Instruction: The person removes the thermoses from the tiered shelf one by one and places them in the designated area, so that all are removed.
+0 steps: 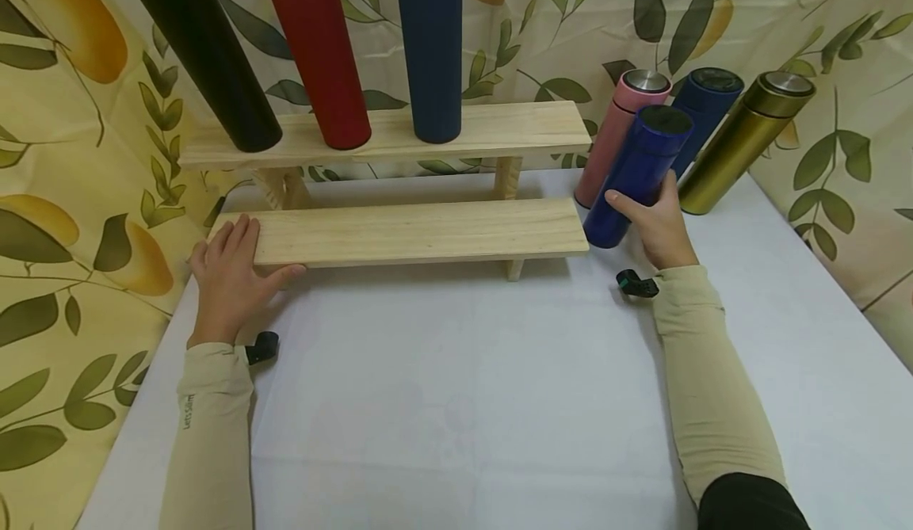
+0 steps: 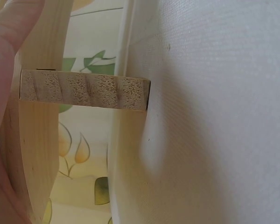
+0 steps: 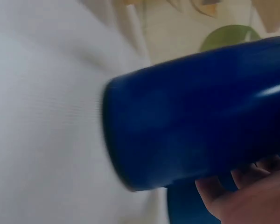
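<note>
My right hand (image 1: 661,227) grips a glossy blue thermos bottle (image 1: 637,173), thumb on its near side and the other fingers partly hidden behind it. In the right wrist view the lower part of this bottle fills the middle, its base close to the white cloth, with fingertips (image 3: 209,187) at its side. My left hand (image 1: 231,276) rests on the left end of the lower board (image 1: 421,233) of a two-step wooden stand, fingers laid over the top and thumb spread along the front edge. The left wrist view shows the stand's support leg (image 2: 84,88) beneath that board.
A black bottle (image 1: 207,55), a red bottle (image 1: 321,55) and a dark blue bottle (image 1: 431,51) stand on the upper board (image 1: 388,130). Beside the held bottle are a pink bottle (image 1: 613,134), another dark blue bottle (image 1: 702,106) and a gold bottle (image 1: 745,146). Patterned cloth hangs behind.
</note>
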Tool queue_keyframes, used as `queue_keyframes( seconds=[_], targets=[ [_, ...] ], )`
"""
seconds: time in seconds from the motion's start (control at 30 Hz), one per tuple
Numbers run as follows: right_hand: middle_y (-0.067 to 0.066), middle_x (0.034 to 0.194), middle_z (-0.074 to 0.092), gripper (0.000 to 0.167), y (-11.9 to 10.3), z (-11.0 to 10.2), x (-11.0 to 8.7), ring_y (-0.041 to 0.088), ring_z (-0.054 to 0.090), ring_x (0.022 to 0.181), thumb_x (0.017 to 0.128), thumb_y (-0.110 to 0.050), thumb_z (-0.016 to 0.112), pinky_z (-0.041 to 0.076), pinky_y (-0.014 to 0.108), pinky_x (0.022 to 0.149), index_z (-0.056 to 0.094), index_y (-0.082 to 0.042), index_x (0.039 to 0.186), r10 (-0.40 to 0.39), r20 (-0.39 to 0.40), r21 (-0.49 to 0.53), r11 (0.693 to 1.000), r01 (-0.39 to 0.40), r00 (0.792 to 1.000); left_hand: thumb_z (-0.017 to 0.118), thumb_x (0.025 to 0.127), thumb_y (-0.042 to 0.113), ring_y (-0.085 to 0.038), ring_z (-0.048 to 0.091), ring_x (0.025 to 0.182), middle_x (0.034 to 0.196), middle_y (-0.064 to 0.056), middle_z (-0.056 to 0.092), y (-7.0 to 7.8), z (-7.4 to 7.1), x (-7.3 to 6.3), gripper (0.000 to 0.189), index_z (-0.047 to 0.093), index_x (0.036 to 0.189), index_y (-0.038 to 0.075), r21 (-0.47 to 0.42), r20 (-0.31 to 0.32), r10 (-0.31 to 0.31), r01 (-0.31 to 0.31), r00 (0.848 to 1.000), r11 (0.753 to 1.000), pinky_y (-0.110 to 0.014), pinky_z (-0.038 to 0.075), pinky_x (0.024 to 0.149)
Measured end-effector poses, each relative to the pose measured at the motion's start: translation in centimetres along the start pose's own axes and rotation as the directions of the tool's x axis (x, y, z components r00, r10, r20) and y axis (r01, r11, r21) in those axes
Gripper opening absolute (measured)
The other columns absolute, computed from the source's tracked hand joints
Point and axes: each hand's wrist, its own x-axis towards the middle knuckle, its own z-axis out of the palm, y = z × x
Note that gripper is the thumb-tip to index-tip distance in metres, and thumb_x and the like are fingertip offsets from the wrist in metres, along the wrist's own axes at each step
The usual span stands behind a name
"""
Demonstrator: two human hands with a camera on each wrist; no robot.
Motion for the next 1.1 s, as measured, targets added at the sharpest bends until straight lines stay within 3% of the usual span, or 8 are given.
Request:
queue_keyframes(
  seconds=[0.17,0.3,0.53,0.8,0.93,1.1],
  targets=[
    [0.011,0.16,0.04,0.079,-1.4,-0.4,-0.4,0.029,0.039,0.148,0.095,-0.013,0.081,0.024,0.048,0.127,0.032,-0.02,0.157,-0.097,-0.03,0.06,0.993,0.099,0.995,0.068,0.09,0.077,-0.049,0.019,0.157,0.171,-0.029,0.026,0.1,-0.1,-0.1,0.118,0.029,0.165,-0.006,-0.001,-0.015,0.01,-0.011,1.0,1.0,-0.071,-0.001,0.121],
    [0.011,0.149,0.046,0.069,-2.6,-0.5,-0.7,0.026,0.047,0.138,0.096,-0.01,0.078,0.036,0.04,0.12,0.038,-0.018,0.151,-0.168,-0.065,0.105,0.979,0.174,0.984,0.066,0.09,0.078,-0.05,0.02,0.156,0.171,-0.029,0.027,0.0,0.0,-0.1,0.118,0.03,0.164,-0.007,0.002,-0.024,0.014,-0.014,1.0,1.0,-0.071,-0.001,0.12],
    [0.013,0.142,0.046,0.071,-5.5,0.4,-1.3,0.025,0.051,0.128,0.09,-0.001,0.076,0.046,0.028,0.103,0.037,-0.012,0.149,-0.303,-0.157,0.233,0.913,0.333,0.94,0.069,0.09,0.075,-0.05,0.02,0.155,0.171,-0.03,0.026,0.0,0.0,-0.1,0.117,0.03,0.164,-0.007,0.006,-0.017,0.011,-0.011,1.0,1.0,-0.071,-0.001,0.12],
    [0.019,0.157,0.039,0.086,-8.6,1.2,-2.6,0.031,0.039,0.148,0.078,0.0,0.079,0.033,0.032,0.116,0.035,-0.006,0.152,-0.419,-0.23,0.275,0.838,0.472,0.878,0.07,0.091,0.073,-0.051,0.02,0.155,0.171,-0.03,0.026,0.0,-0.1,0.1,0.116,0.029,0.165,-0.007,0.011,-0.002,0.013,-0.013,1.0,1.0,-0.071,-0.001,0.12],
    [0.018,0.16,0.039,0.091,-9.9,2.0,-3.1,0.03,0.034,0.152,0.077,-0.003,0.081,0.026,0.032,0.121,0.032,-0.005,0.153,-0.454,-0.224,0.266,0.823,0.502,0.862,0.071,0.091,0.073,-0.05,0.02,0.156,0.171,-0.03,0.026,0.1,-0.1,0.1,0.116,0.029,0.165,-0.007,0.004,-0.001,0.015,-0.015,1.0,1.0,-0.071,-0.001,0.12],
    [0.015,0.164,0.037,0.098,-11.7,3.3,-3.5,0.02,0.03,0.154,0.074,-0.01,0.082,0.017,0.028,0.123,0.028,-0.002,0.156,-0.5,-0.242,0.199,0.813,0.547,0.832,0.071,0.09,0.073,-0.051,0.02,0.156,0.171,-0.03,0.026,0.1,-0.1,-0.1,0.116,0.03,0.164,-0.007,0.003,-0.007,0.01,-0.01,1.0,1.0,-0.071,-0.002,0.121]
  ],
)
